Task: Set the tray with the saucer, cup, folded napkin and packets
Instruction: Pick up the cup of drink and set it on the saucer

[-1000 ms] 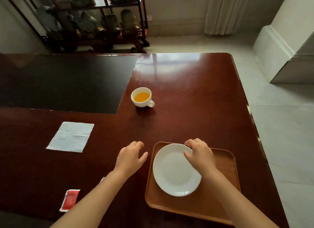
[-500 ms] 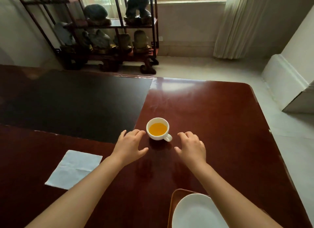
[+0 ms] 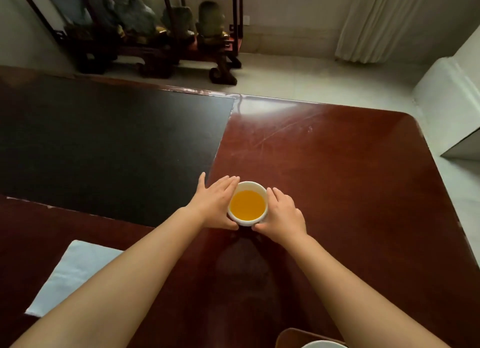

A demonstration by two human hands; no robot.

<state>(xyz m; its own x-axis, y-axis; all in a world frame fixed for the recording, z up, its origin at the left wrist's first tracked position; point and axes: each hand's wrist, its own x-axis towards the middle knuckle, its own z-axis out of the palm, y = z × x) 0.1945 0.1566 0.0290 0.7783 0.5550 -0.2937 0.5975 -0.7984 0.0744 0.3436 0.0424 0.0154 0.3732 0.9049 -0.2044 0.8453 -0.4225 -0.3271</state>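
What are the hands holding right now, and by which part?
The cup of orange drink, by its sides: left hand on one side, right hand on the other. It sits on the table.

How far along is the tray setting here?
Done: the white saucer sits on the brown wooden tray at the bottom edge. In hand: both hands, left and right, cup the white cup of orange liquid. Left: the white napkin, unfolded; packets out of view.

L hand (image 3: 217, 203) & R hand (image 3: 281, 214) cup the white cup (image 3: 248, 204) w/ orange liquid on table (image 3: 337, 191).
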